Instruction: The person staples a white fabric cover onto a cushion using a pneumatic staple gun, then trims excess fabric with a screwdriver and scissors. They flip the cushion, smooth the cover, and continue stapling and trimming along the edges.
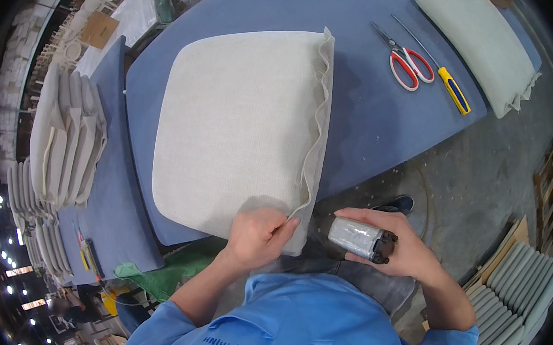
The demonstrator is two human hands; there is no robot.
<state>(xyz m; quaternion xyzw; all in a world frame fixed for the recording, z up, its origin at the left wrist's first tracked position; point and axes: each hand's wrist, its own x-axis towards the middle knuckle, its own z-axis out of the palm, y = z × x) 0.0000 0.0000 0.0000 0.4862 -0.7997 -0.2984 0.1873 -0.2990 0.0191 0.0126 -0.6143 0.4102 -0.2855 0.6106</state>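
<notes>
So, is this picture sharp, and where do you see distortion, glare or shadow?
Head view: the centre is sharp, with the cushion weave and scissors clear; the blue table edges bend toward the rim, typical fisheye; the corners are black; small lamps glare at the lower left; the cushion throws a soft shadow on the table to its right; the left hand and right hand show little blur.

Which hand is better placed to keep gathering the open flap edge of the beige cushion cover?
Left. The left hand already pinches the cushion cover at its near corner, where the loose flap edge ends. The right hand is off the table, wrapped around a grey handheld tool.
</notes>
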